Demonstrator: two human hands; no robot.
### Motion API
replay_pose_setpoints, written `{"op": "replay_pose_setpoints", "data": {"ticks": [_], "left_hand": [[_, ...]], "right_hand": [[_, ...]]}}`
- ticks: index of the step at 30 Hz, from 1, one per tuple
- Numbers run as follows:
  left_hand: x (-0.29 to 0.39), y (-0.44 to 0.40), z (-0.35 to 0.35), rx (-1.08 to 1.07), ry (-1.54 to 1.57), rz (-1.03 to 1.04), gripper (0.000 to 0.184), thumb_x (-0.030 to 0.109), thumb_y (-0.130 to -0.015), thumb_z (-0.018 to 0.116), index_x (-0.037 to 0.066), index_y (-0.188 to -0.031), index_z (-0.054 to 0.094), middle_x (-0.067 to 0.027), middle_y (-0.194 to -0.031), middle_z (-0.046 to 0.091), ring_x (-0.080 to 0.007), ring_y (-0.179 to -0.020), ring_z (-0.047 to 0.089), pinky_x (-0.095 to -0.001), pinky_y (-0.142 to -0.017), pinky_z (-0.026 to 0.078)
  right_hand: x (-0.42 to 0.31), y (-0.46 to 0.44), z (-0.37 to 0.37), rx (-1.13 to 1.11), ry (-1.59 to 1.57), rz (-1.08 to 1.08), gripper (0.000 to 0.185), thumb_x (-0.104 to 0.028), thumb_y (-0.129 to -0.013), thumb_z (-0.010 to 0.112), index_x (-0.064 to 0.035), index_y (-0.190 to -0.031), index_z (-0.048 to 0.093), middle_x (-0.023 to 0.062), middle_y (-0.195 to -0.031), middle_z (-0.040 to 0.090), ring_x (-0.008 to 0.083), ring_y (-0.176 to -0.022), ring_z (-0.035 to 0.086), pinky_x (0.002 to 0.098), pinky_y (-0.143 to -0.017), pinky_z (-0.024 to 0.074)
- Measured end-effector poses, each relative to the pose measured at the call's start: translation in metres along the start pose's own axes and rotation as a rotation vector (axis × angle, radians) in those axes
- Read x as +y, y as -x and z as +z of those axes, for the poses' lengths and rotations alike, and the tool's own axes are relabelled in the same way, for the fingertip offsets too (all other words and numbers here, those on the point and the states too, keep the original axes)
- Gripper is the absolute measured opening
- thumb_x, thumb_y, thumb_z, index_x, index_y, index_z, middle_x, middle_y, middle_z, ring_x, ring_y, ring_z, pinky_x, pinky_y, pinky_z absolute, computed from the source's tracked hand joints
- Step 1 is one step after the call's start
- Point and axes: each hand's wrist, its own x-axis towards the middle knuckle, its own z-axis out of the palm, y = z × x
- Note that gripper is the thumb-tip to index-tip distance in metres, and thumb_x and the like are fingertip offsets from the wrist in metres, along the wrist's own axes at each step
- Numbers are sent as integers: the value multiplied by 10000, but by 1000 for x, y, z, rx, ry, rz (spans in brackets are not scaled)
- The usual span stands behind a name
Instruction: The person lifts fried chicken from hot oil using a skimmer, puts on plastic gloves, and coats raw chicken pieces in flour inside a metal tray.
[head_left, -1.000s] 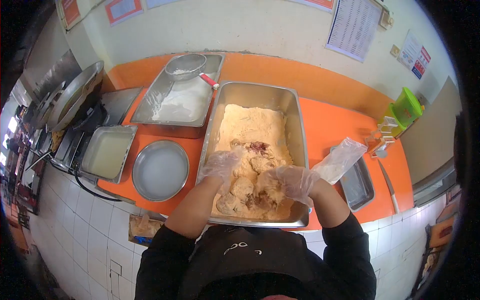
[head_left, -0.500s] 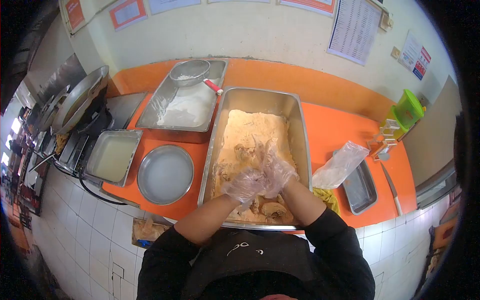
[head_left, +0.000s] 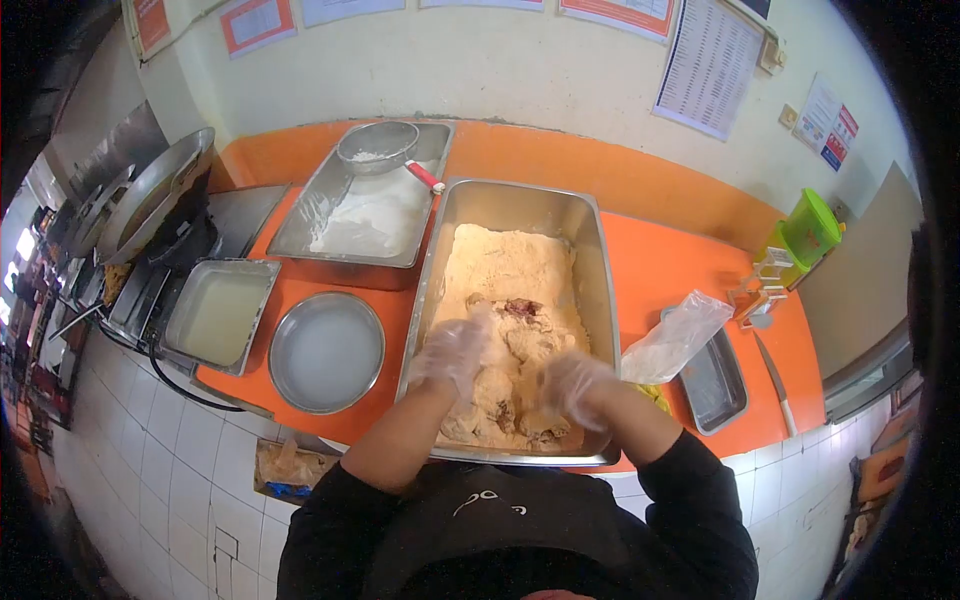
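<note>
A deep metal tray (head_left: pixel 603 250) in front of me holds orange-tinted flour (head_left: pixel 508 258) and several coated meat pieces (head_left: pixel 495 388). Both my hands wear clear plastic gloves and are inside this tray. My left hand (head_left: pixel 455 350) lies at the tray's left side, against the flour and pieces, its fingers smeared by motion. At the lower right my right hand (head_left: pixel 575 388) is next to the coated pieces, also blurred, with its fingertips hard to make out. A reddish, partly uncoated piece (head_left: pixel 522 308) shows above and between my hands.
To the left are a round pan of cloudy liquid (head_left: pixel 327 352), a rectangular tray of liquid (head_left: pixel 220 315), and a white flour tray (head_left: pixel 365 215) with a sieve (head_left: pixel 378 145). On the right lie a plastic bag (head_left: pixel 678 335), a small tray (head_left: pixel 716 385) and a knife (head_left: pixel 776 385).
My hands were together over the middle of the tray half a second ago. Now they are apart, left hand to the left and right hand to the right, and the reddish piece shows again.
</note>
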Motion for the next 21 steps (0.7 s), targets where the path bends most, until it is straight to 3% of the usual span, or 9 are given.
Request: {"op": "replay_pose_setpoints", "data": {"ticks": [2,5,9,12,14,16,17,19,21], "left_hand": [[-24,-32,-3,-32,155,-62,451,430,-874,448,15,-1007,565,-73,-866,589,-178,-763,547,-322,-694,434],[-40,-53,0,-85,205,-129,482,448,-878,437,18,-1072,535,-78,-926,577,-174,-799,541,-324,-697,430],[-15,-26,2,-38,93,-183,460,444,-871,459,40,-1073,548,-66,-900,576,-161,-779,541,-324,-684,427],[-12,-28,-2,-270,-146,-236,423,370,-856,518,-11,-1033,564,-133,-928,579,-207,-859,575,-342,-681,484],[-45,-48,1,-425,-631,25,466,413,-823,540,25,-1080,558,-140,-971,591,-229,-895,574,-359,-717,475],[-26,-30,5,-446,-942,78,522,464,-793,549,61,-1125,546,-149,-1018,594,-249,-924,572,-371,-762,462],[31,16,12,-392,-1010,-7,553,493,-779,547,78,-1145,537,-154,-1043,591,-259,-936,571,-375,-788,453],[46,30,14,-322,-999,-51,581,538,-759,545,77,-1113,553,-157,-999,601,-262,-889,570,-372,-793,441],[-7,-8,12,-294,-847,33,595,570,-746,543,39,-1008,601,-150,-862,624,-250,-772,574,-358,-748,435]], "right_hand": [[-46,34,-7,49,-309,246,168,-152,-779,521,-94,-814,675,119,-870,652,222,-829,634,336,-703,501],[-49,10,35,110,-107,56,147,-126,-771,531,-102,-794,674,105,-858,653,216,-814,633,322,-687,501],[-15,6,22,34,-27,42,281,-328,-825,517,-104,-946,635,112,-810,629,243,-801,615,333,-683,482],[5,8,-10,108,-74,122,320,-363,-800,553,-92,-941,645,112,-807,635,250,-770,616,329,-673,477],[0,25,-44,294,-534,390,342,-377,-770,585,-90,-943,649,111,-810,641,259,-751,616,329,-667,475],[11,12,-32,389,-655,379,369,-389,-743,612,-86,-952,648,111,-806,646,251,-724,611,325,-661,475],[15,6,-28,437,-716,372,384,-394,-729,626,-85,-956,647,110,-803,648,246,-711,609,323,-658,476],[3,11,-36,545,-782,344,354,-356,-728,636,-79,-948,649,105,-786,646,220,-685,594,320,-644,472],[4,4,-30,653,-683,293,320,-298,-716,649,-74,-945,649,99,-774,643,203,-668,584,313,-634,470]]}}
